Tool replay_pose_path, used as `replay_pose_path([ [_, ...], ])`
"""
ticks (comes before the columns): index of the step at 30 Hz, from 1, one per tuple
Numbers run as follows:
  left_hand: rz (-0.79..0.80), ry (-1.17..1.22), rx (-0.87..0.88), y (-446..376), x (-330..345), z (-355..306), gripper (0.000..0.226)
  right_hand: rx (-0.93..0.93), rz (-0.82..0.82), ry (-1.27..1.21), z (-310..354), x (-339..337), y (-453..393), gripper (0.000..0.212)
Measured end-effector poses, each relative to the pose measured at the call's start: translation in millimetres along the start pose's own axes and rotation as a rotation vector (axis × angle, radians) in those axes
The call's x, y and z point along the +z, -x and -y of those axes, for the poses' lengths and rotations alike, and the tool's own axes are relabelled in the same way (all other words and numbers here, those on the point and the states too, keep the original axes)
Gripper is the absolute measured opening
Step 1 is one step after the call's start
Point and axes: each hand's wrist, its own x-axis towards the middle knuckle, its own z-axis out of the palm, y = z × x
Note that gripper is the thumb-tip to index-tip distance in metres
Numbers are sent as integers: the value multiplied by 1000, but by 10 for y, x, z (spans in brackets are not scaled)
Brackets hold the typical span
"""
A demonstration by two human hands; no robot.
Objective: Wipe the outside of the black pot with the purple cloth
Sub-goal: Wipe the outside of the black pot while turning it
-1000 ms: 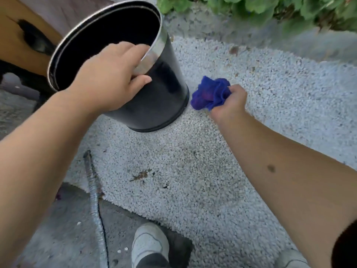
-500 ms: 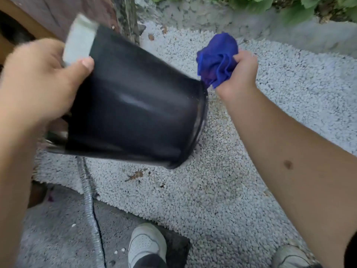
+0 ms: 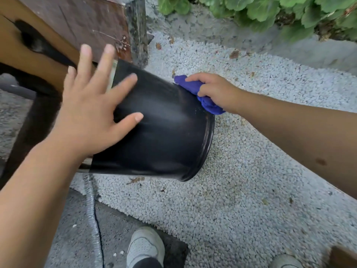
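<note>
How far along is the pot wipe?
Done: black pot tipped on its side, left hand spread flat on its wall. In hand: right hand presses purple cloth against the wall near the base. Left: the rest of the outside; no wiped patch is discernible.

White gravel [image 3: 251,171], leafy plants [image 3: 270,10]

— How many pots and cloths?
— One black pot [image 3: 158,132] under the left hand [image 3: 90,115]; one purple cloth [image 3: 195,93] in the right hand [image 3: 216,91].
— Anything else?
— Two white shoes [image 3: 144,246] below the hands (the second [image 3: 284,261] barely shows), one hose [image 3: 91,213] below the left hand.
</note>
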Motion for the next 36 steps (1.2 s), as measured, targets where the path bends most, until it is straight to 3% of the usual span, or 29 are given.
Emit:
replay_pose_path([
  [6, 40, -39, -22, -70, -40, -164, 71, -41, 32, 228, -51, -18, 246, 75],
  [9, 22, -36, -49, -64, -18, -175, 71, -206, 107, 426, -123, 71, 442, 78],
  [13, 35, -69, -31, -83, -43, -164, 69, -354, 97, 481, -278, 266, 766, 87],
  [18, 34, -25, -68, -68, -57, -196, 67, -700, 105, 687, -478, 509, 1081, 77],
  [24, -7, -11, -67, -33, -17, -188, 66, -900, 532, 714, -612, 838, 1346, 43],
  [27, -14, 35, -70, 17, 37, -88, 73, -777, 538, 548, -482, 826, 1353, 44],
  [31, 22, 196, -197, 235, 33, 53, 90, -450, 70, 168, -81, 481, 1096, 41],
  [34, 29, 249, -192, 415, -21, 11, 93, -157, -275, -333, 66, 259, 761, 24],
  [36, 42, 254, -160, 522, -74, -87, 95, 47, -301, -694, 42, 218, 616, 26],
])
